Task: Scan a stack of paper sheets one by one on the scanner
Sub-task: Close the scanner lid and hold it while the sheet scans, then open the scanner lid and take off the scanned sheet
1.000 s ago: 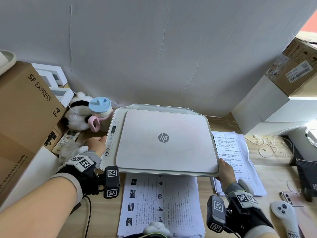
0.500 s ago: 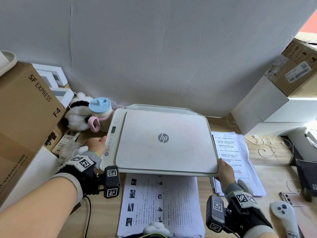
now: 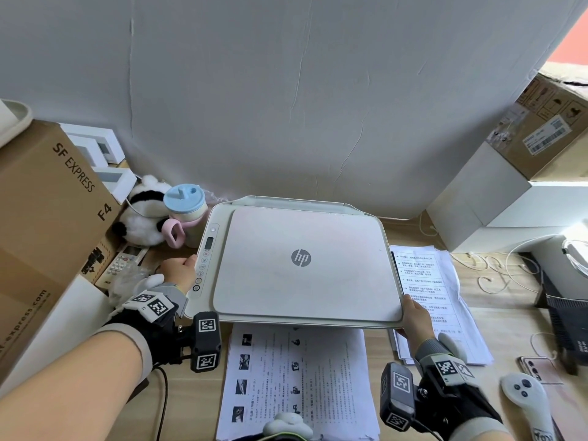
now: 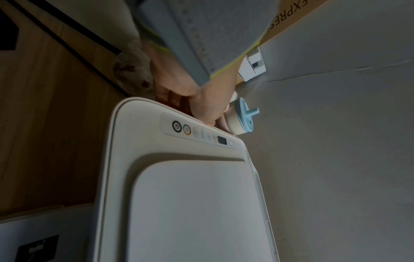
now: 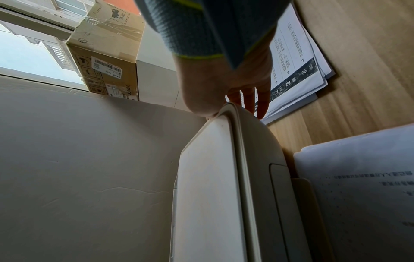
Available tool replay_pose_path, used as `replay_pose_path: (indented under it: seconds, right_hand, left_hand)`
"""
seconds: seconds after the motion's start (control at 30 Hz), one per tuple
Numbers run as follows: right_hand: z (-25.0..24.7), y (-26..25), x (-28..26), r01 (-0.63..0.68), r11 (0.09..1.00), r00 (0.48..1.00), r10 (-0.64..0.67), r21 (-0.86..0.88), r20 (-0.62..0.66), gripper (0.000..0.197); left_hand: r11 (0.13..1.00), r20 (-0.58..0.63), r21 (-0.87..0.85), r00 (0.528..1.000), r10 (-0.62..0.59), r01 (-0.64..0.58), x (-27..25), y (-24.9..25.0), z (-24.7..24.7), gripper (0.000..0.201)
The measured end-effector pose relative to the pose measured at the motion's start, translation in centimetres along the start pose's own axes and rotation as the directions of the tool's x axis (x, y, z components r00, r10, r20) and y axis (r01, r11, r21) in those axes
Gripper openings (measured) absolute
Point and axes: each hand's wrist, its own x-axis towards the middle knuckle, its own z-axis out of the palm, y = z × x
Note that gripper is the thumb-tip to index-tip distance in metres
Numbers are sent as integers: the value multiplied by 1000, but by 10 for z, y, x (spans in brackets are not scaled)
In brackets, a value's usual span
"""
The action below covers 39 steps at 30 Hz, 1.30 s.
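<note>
- Scanner: white flatbed unit on the wooden counter; lid fully down, flush with the body. Whether a sheet lies inside cannot be told.
- Left hand: at the scanner's left edge, beside the button strip; fingers curled against the side of the casing, holding it. No fingertip is seen on a button.
- Right hand: at the scanner's front-right corner; thumb on top of the lid's corner, fingers reaching down past the lid's edge, so the corner is grasped.
- Front paper stack: printed sheets on the counter directly in front of the scanner, their far edge touching or tucked under its front.
- Right paper stack: loosely fanned printed sheets just right of the scanner, partly under the right hand.
- Step in hand, by judgement: lid handling between sheets, either closing for a scan or about to open.
- Next move calls for: left hand steadying the body while the right lifts the corner, or a press on the button strip.
</note>
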Motion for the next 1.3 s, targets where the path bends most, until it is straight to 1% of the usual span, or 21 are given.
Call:
replay_pose_path:
  seconds: [0.1, 0.13, 0.17, 0.2, 0.23, 0.27, 0.33, 0.37, 0.4, 0.47, 0.6, 0.73, 0.87, 0.97, 1.03, 1.1, 1.13, 1.23, 1.27, 1.3]
  right_hand:
    - [-2, -1, 1, -5, 1000, 1000, 5, -3, 13, 32]
    - [-3, -1, 2, -10, 1000, 1000, 10, -6, 16, 32]
    - [-3, -1, 2, -11, 1000, 1000, 12, -11, 17, 31]
    - [-4, 0, 3, -13, 1000, 1000, 13, -13, 17, 30]
    - [-3, 0, 3, -11, 1000, 1000, 11, -9, 16, 29]
    - [-3, -1, 2, -10, 1000, 1000, 10, -4, 15, 28]
    - [-2, -3, -1, -10, 1000, 1000, 10, 2, 18, 27]
    - [-2, -3, -2, -8, 1000, 1000, 8, 6, 19, 26]
    - [-1, -3, -2, -10, 1000, 1000, 9, 11, 19, 26]
    - [-1, -6, -5, -5, 1000, 1000, 5, 15, 24, 26]
    - [-1, -7, -8, 0, 999, 1000, -1, 42, 23, 27]
    - [-4, -6, -14, -24, 996, 999, 21, 85, 42, 29]
    - [-12, 0, -20, -65, 965, 994, 41, 255, 98, 21]
    - [-15, 5, -20, -79, 938, 993, 45, 338, 107, 25]
    - [-15, 6, -19, -81, 937, 994, 49, 339, 100, 28]
    - [-14, 2, -18, -71, 950, 995, 44, 305, 94, 31]
    - [-13, 0, -17, -63, 958, 995, 39, 280, 87, 34]
    - [-10, -9, -13, -23, 976, 999, 13, 216, 44, 39]
    - [-9, -12, -11, 8, 980, 1000, -13, 198, 21, 39]
    - [-7, -15, -10, 52, 981, 999, -52, 186, -5, 38]
  left_hand:
    - [999, 44, -14, 999, -32, 33, -4, 7, -6, 35]
    - [998, 41, -61, 999, -27, 30, -6, 10, -8, 30]
    - [990, 10, -143, 1000, -16, 17, -9, 13, -11, 26]
    - [975, -42, -222, 999, 1, -10, -12, 17, -13, 26]
    - [961, -58, -276, 998, 8, -24, -15, 21, -15, 29]
    - [952, -26, -307, 1000, 16, -24, -18, 25, -17, 29]
    - [936, 136, -348, 991, 1, 47, -26, 34, -16, 27]
    - [941, 201, -327, 980, -17, 83, -30, 38, -15, 25]
    - [953, 235, -286, 971, -34, 102, -34, 43, -13, 23]
    - [966, 247, -226, 967, -65, 123, -40, 46, -8, 21]
    - [965, 286, -195, 952, -113, 173, -44, 46, -4, 21]
    - [931, 330, -256, 929, -168, 259, -44, 51, -7, 22]
    - [872, 315, -379, 929, -194, 311, -47, 55, -12, 18]
    - [797, 284, -541, 951, -126, 267, -46, 66, -20, 10]
    - [734, 259, -646, 965, -51, 212, -43, 86, -28, 12]
    - [723, 226, -674, 974, 6, 152, -44, 110, -36, 12]
    - [718, 203, -687, 978, 41, 113, -43, 122, -40, 16]
    - [672, 83, -739, 984, 161, -47, -35, 153, -48, 45]
    - [666, 58, -741, 980, 189, -85, -32, 162, -48, 47]
    - [657, 36, -745, 977, 209, -113, -30, 170, -50, 44]
